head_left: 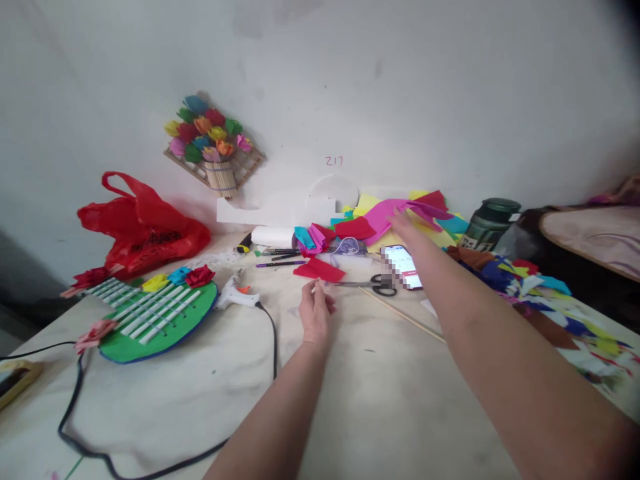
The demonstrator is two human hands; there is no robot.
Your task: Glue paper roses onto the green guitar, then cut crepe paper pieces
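Head | left grip [316, 312] pinching small stick [313, 288]; right grip [407, 230] blurred on pink paper [383, 215], closure unclear

Head-worn, forward-down, near left hand [316, 313]

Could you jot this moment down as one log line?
left hand: curled beside red paper | right hand: stretched out at pink paper | nearby: scissors, phone
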